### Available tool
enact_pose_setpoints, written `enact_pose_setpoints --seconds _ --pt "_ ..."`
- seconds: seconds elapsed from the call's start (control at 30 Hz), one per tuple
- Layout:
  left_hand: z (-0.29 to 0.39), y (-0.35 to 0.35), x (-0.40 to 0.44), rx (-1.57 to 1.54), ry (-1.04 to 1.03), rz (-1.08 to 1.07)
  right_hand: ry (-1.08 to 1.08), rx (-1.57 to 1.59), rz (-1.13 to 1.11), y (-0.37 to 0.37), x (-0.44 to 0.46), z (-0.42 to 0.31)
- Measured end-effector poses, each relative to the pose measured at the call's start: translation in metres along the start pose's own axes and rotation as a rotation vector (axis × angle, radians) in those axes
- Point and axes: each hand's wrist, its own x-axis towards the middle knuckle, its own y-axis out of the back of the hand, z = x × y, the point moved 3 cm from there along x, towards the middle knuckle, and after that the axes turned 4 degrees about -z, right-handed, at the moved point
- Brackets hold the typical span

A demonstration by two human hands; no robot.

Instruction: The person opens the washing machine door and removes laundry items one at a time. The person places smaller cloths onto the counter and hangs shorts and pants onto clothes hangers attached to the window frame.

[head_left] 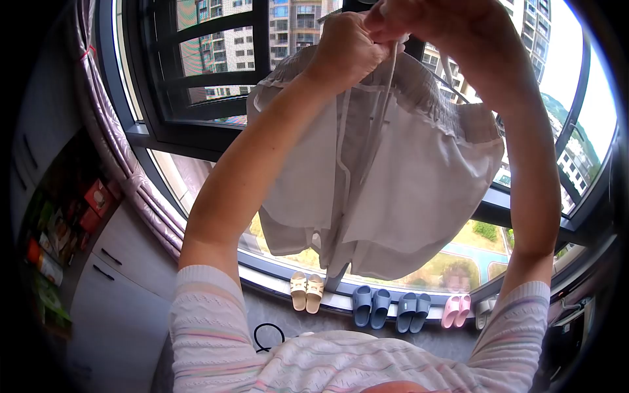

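Observation:
Pale grey-white shorts (pixel 419 190) with a gathered elastic waistband hang spread out in front of the window, legs down. A thin drawstring (pixel 383 108) runs down their front from between my fingers. My left hand (pixel 346 54) is closed at the top of the waistband, fingers pinched around the cord. From the other side my right hand (pixel 439 29) meets it, its fingertips closed at the same spot. A thin dark curved piece, perhaps part of a hanger, shows behind the waistband on the right. The exact grip of my fingertips is partly hidden.
Along the window sill stand beige slippers (pixel 306 293), two pairs of blue slippers (pixel 371 306) and pink slippers (pixel 457 311). A patterned curtain (pixel 124 150) hangs at the left, beside a cabinet (pixel 121 275) and shelves of packages. A black cord loop (pixel 268 335) lies on the floor.

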Motion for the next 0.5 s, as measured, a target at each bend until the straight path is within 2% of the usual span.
enact_pose_setpoints --seconds 0.03,0.1,0.13,0.17,0.2,0.27,0.3,0.4,0.5 --pt "-0.001 -0.005 0.002 -0.089 -0.023 0.077 0.173 -0.098 -0.083 -0.015 0.003 -0.022" --pt "-0.005 -0.019 0.006 -0.268 -0.069 0.229 0.375 -0.132 -0.118 -0.02 0.002 -0.034" --pt "-0.006 -0.023 0.006 -0.359 -0.09 0.305 0.403 -0.069 -0.07 -0.013 -0.001 -0.031" --pt "-0.017 -0.009 0.001 -0.165 0.03 0.151 0.375 -0.068 -0.028 0.0 -0.002 -0.027" --pt "-0.028 0.005 -0.006 0.047 0.117 -0.019 0.195 -0.142 0.051 0.016 -0.004 -0.021" --pt "-0.029 0.008 -0.008 -0.027 0.115 -0.033 -0.157 -0.354 0.07 0.036 -0.006 -0.004" --pt "-0.028 0.009 -0.007 -0.064 0.111 -0.042 -0.211 -0.543 0.021 0.034 -0.007 0.015" --pt "-0.031 0.015 -0.005 -0.056 0.185 -0.141 -0.252 -0.731 -0.011 0.019 -0.008 0.042" --pt "-0.024 0.016 -0.006 -0.085 0.223 -0.155 -0.277 -0.713 0.009 0.017 -0.002 0.045"
